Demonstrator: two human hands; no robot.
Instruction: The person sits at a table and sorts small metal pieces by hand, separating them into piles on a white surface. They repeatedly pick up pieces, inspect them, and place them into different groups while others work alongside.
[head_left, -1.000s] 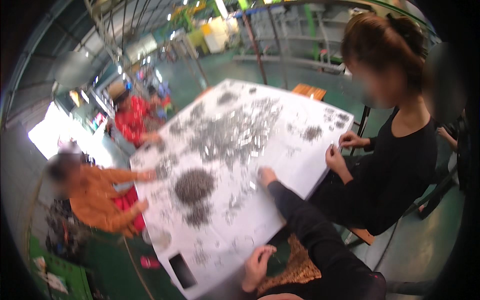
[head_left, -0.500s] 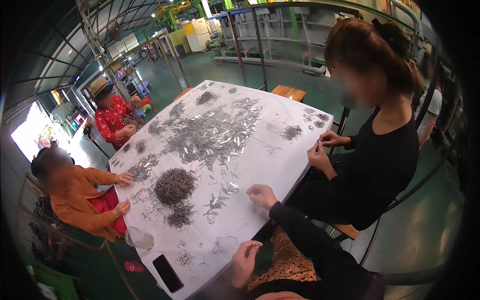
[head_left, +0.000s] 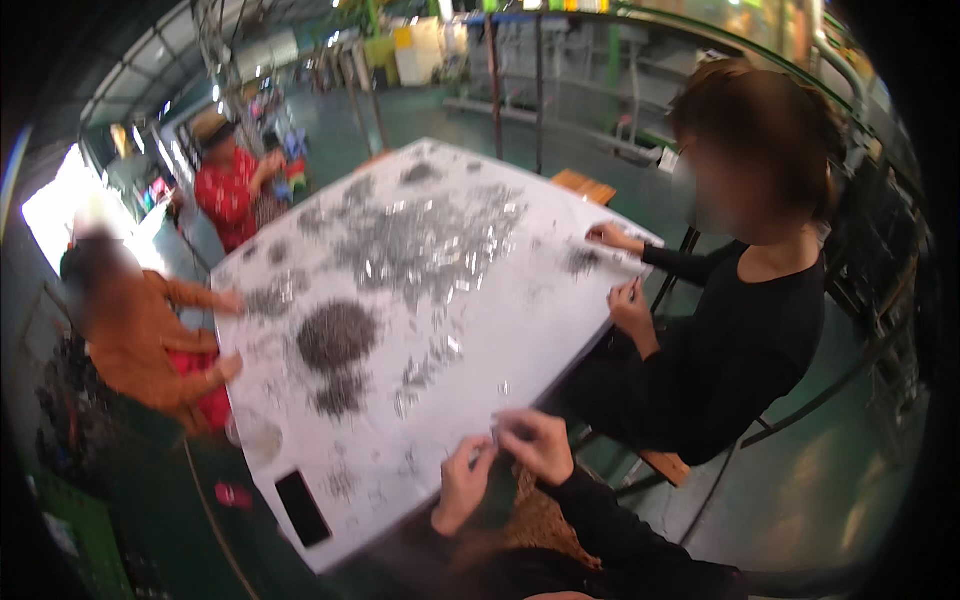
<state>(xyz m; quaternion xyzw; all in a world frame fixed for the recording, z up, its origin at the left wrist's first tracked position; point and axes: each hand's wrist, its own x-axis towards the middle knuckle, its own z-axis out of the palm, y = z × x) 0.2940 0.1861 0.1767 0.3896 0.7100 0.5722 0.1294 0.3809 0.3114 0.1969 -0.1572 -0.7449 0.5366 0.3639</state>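
Over the table's near edge, my left hand [head_left: 464, 487] and my right hand [head_left: 540, 446] are close together, fingertips almost touching. Both hands are closed in a pinch; whatever lies between the fingers is too small and blurred to make out. A loose group of small shiny metal strips [head_left: 424, 368] lies on the white tabletop [head_left: 470, 400] beyond my hands. To the left rises a dark pile of bent wire pieces [head_left: 338, 335], with a smaller pile [head_left: 341, 394] at its near side. A broad spread of metal strips [head_left: 420, 240] covers the middle.
A black phone [head_left: 302, 508] lies at the table's near left corner, with a clear plastic container [head_left: 262, 440] beyond it. Co-workers sit around: one in black [head_left: 740, 330] at right, one in orange [head_left: 150, 350] and one in red [head_left: 228, 195] at left. A wooden stool [head_left: 584, 187] stands behind.
My right hand has drawn back from the tabletop towards my left hand, which has risen to meet it. The co-worker in black has reached one hand onto the table. The view has shifted.
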